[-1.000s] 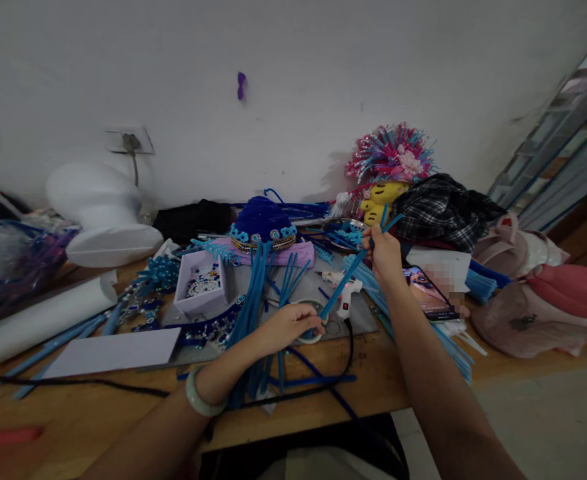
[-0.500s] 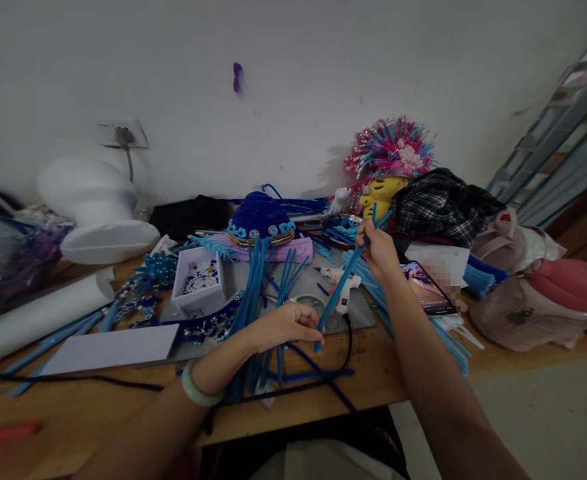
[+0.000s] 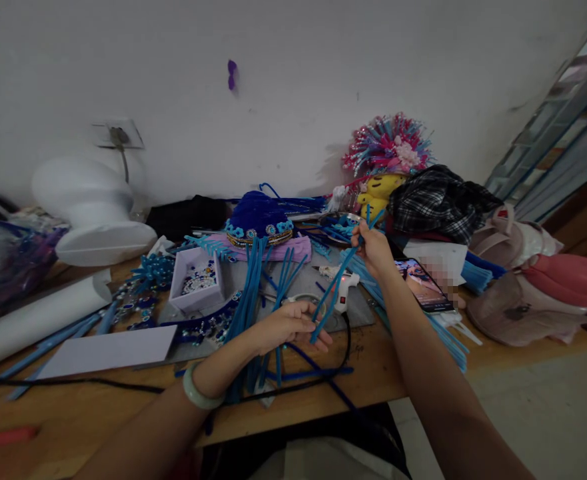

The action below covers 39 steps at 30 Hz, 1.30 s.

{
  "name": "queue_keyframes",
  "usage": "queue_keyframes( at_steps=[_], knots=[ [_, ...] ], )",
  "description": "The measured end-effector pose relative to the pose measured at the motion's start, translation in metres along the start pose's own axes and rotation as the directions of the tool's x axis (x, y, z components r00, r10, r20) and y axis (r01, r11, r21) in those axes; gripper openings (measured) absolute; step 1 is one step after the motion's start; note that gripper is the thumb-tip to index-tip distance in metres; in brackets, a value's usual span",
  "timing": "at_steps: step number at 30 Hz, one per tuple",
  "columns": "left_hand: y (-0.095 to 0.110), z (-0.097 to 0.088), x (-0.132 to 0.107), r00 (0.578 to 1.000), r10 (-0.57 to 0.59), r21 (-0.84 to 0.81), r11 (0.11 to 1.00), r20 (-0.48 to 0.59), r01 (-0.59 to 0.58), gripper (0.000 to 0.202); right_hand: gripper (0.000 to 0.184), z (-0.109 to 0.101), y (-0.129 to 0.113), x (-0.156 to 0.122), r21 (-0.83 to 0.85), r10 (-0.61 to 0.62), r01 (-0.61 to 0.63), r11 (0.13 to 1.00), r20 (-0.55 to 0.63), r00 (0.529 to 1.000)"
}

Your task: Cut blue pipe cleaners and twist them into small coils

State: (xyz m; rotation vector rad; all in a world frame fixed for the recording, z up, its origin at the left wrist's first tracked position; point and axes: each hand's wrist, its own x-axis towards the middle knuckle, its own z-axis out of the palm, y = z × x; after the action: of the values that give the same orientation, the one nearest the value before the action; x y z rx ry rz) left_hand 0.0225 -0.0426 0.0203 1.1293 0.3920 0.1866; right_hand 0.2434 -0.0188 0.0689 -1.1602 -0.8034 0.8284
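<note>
My right hand [image 3: 376, 252] pinches a few blue pipe cleaners [image 3: 338, 279] near their upper ends. Lower down, the strands pass between the thumb and fingers of my left hand [image 3: 290, 327], which has a pale bangle on its wrist. Their lower ends spread apart there. A white glue gun [image 3: 344, 291] lies just behind the strands. To the left of it, more blue pipe cleaners [image 3: 247, 300] lie in a bundle and a looser fan. Behind the bundle sits a dark blue headdress [image 3: 259, 215] with a beaded gold band.
A white box of beads [image 3: 197, 293] stands left of centre, near a white card [image 3: 108, 351]. At the right are a lit phone [image 3: 423, 285] and a bag [image 3: 513, 310]. A white foam head [image 3: 86, 207] lies at the back left. A black cord [image 3: 293, 387] crosses the table front.
The pipe cleaners, bunched together before, now separate at their lower ends. My left fingers have loosened and spread a little. My right hand stays near the upper ends.
</note>
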Motion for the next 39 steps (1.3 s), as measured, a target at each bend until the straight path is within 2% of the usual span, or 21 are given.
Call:
queue_keyframes(
  at_steps=[4,8,14,18,24,30,33,39],
  knots=[
    [-0.001,0.0,0.0,1.0,0.028,-0.015,0.999,0.0,-0.028,0.019,0.034,-0.001,0.001,0.001,-0.019,-0.007,0.006,1.0,-0.025,1.0],
    [0.0,0.0,-0.001,1.0,0.008,0.001,1.0,-0.005,-0.008,0.019,0.035,-0.002,0.0,0.001,-0.007,-0.014,0.014,1.0,-0.023,1.0],
    [0.0,0.0,-0.003,0.997,0.021,-0.058,0.998,0.068,-0.017,0.019,0.036,0.001,0.001,-0.001,-0.041,0.011,-0.011,0.999,0.003,1.0],
    [0.0,0.0,-0.004,0.996,0.007,-0.114,0.994,0.094,0.003,0.011,0.036,0.003,0.004,-0.001,-0.042,-0.002,0.003,0.999,0.038,0.999],
    [0.0,0.001,-0.005,0.998,-0.031,-0.112,0.993,0.056,0.037,0.011,0.035,0.0,0.003,0.001,-0.024,-0.003,0.003,1.0,0.01,1.0],
    [-0.003,-0.002,0.001,0.994,-0.038,-0.08,0.996,-0.104,0.029,0.02,0.035,-0.008,-0.003,0.003,0.023,-0.011,0.012,1.0,-0.073,0.997],
    [-0.002,-0.002,0.001,0.994,-0.029,-0.026,0.999,-0.11,0.026,0.024,0.035,-0.009,-0.005,0.004,0.043,-0.025,0.03,0.999,-0.1,0.995],
    [0.0,0.01,-0.002,0.997,0.032,0.26,0.965,-0.076,-0.011,0.018,0.038,-0.005,-0.004,0.003,0.123,-0.024,0.039,0.992,-0.127,0.992]
  ],
)
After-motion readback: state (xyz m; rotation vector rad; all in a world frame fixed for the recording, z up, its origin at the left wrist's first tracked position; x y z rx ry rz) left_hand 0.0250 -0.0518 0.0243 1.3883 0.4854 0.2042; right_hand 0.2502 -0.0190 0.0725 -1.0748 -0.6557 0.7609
